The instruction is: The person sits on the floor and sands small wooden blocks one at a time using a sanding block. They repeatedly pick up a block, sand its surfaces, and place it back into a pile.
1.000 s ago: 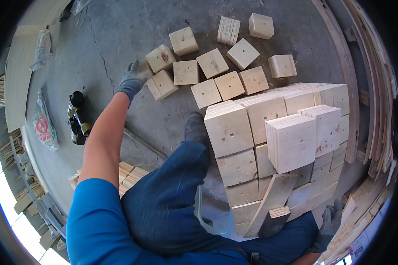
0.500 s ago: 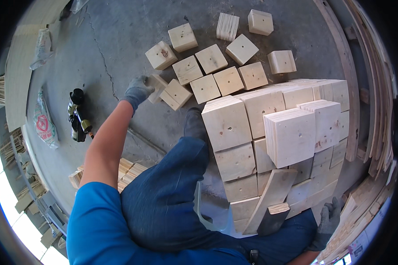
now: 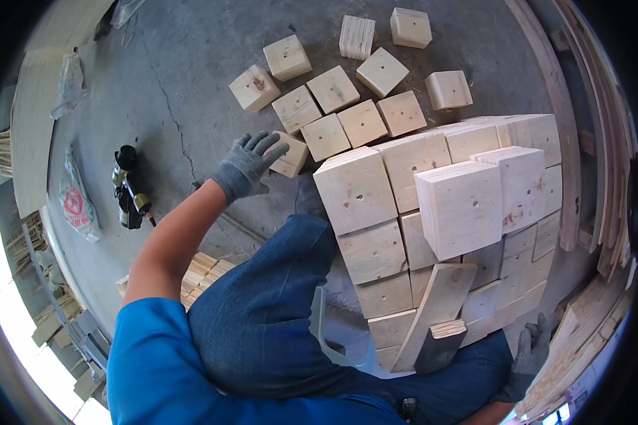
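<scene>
My left hand [image 3: 248, 168], in a grey work glove, has its fingers spread and nothing in its grasp. Its fingertips reach over the edge of a pale wooden block [image 3: 290, 156] on the floor; I cannot tell if they touch. Beyond it, several similar blocks [image 3: 333, 88] lie in loose rows, each with a small hole. My right hand [image 3: 528, 361], also gloved, is beside my right thigh with fingers loosely extended and empty. Between my knees and the right side stands a big stack of square boards [image 3: 354, 191], with two loose bundles [image 3: 461, 205] on top.
A narrow plank [image 3: 436, 312] leans against the stack beside a dark-sided wooden block [image 3: 439, 347]. A black and brass-coloured tool [image 3: 129, 188] lies on the floor at left, near a printed plastic sack [image 3: 78, 198]. Long boards [image 3: 595, 142] run along the right.
My left hand has come back toward me and right, its fingers spreading away from a block it was touching. That block no longer shows. The view has shifted slightly.
</scene>
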`<state>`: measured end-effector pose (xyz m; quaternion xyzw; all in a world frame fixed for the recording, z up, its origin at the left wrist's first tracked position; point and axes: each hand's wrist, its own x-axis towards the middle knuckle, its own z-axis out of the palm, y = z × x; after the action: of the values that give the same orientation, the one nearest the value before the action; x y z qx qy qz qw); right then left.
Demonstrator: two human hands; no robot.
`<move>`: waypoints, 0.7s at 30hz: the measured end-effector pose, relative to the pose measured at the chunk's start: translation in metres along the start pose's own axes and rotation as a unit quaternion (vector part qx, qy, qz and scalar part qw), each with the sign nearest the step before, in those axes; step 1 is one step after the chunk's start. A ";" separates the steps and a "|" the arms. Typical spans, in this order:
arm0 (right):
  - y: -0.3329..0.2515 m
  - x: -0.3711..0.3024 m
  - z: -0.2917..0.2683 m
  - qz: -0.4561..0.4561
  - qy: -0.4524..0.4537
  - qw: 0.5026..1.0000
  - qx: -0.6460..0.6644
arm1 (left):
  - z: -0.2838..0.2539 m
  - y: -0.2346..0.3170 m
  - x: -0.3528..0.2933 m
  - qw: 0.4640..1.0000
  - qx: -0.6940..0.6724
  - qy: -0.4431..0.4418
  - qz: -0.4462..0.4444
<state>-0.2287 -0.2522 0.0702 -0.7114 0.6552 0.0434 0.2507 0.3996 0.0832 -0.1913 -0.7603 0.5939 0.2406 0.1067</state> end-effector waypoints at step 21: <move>0.000 0.002 0.004 -0.011 -0.005 0.999 -0.037 | 0.051 -0.023 0.000 0.996 0.020 0.008 -0.087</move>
<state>-0.2276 -0.2523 0.0655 -0.7274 0.6438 0.0680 0.2277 0.4096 0.1127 -0.2380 -0.8088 0.5306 0.2128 0.1377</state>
